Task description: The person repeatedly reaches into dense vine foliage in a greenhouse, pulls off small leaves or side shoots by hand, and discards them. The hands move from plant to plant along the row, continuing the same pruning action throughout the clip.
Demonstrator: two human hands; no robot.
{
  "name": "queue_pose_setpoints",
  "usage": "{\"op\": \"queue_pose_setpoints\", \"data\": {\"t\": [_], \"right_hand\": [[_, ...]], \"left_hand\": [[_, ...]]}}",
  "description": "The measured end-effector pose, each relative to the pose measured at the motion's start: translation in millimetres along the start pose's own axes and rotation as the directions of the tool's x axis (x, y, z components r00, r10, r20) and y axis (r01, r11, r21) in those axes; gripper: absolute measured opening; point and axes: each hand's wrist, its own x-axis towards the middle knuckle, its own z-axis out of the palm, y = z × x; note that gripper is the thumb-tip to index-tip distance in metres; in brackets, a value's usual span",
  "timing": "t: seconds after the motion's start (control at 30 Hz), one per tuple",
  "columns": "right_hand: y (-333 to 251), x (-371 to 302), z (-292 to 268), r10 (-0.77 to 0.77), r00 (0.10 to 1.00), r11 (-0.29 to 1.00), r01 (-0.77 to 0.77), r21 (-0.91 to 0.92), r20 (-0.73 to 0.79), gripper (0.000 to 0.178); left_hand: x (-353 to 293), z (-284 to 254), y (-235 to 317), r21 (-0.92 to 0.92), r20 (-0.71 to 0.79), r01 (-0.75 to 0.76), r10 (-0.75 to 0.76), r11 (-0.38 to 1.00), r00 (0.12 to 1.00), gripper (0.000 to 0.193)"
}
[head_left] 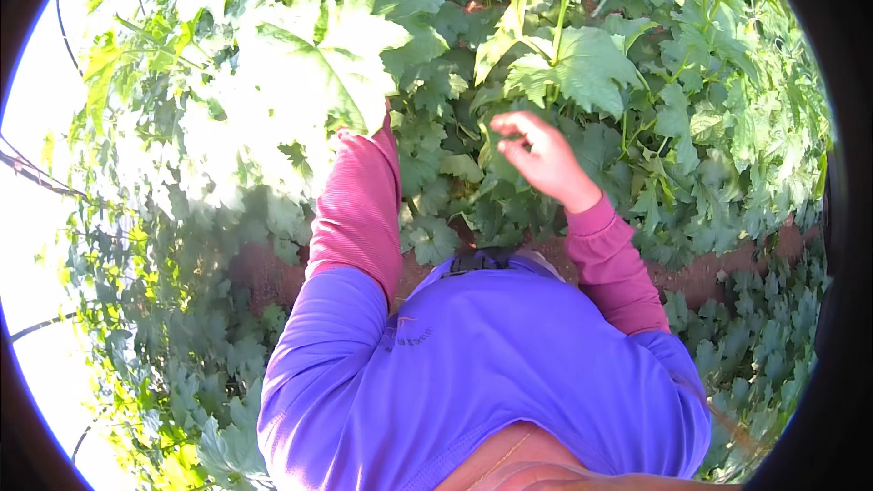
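Two hands: right hand (546, 160) at two o'clock, fingers half-curled, empty; left hand, eleven, behind one leaf (350, 64), grip I can't tell.

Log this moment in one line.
left hand: hidden by bright leaf | right hand: loosely curled, nothing visibly held, near green leaf | surroundings: dense foliage

Leafy green foliage (429, 235) stands before you. Your ribbed maroon left sleeve (356, 209) ends behind a broad, lobed green leaf (341, 59); right of it lies your bare right hand (546, 156). Brown soil (264, 275) flanks you on both sides.
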Motion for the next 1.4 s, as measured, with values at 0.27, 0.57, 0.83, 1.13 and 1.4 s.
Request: {"op": "queue_pose_setpoints", "data": {"t": [0.27, 0.57, 0.83, 1.13, 1.4], "right_hand": [[-41.3, -31.8, 61.8, 0.149, 0.890, 0.975, -0.204, 0.085, 0.431, 0.030], [-17.2, -36.1, 38.0, 0.291, 0.934, 0.955, -0.295, -0.011, 0.209, 0.046], [-14.1, -25.0, 43.2, 0.126, 0.863, 0.937, -0.265, 0.228, 0.489, 0.032], [6.3, -7.1, 43.6, 0.061, 0.923, 0.890, -0.222, 0.398, 0.379, 0.035], [67.9, -33.2, 69.7, 0.417, 0.763, 0.766, -0.587, 0.261, 0.494, 0.030]], "left_hand": [[-2.0, -8.5, 3.8, -0.137, 0.274, 0.026, 0.013, 0.990, 0.962, 0.042], [-65.4, -69.1, 0.5, -0.233, 0.599, 0.070, 0.087, 0.970, 0.796, 0.039], [-97.3, -99.5, 52.5, -0.269, 0.659, -0.063, 0.231, 0.961, 0.716, 0.037], [-148.4, -97.0, 47.9, -0.274, 0.784, -0.139, 0.304, 0.952, 0.541, 0.034], [-184.4, -79.6, 22.6, 0.265, 0.772, -0.459, 0.099, 0.848, 0.628, 0.023]]}}
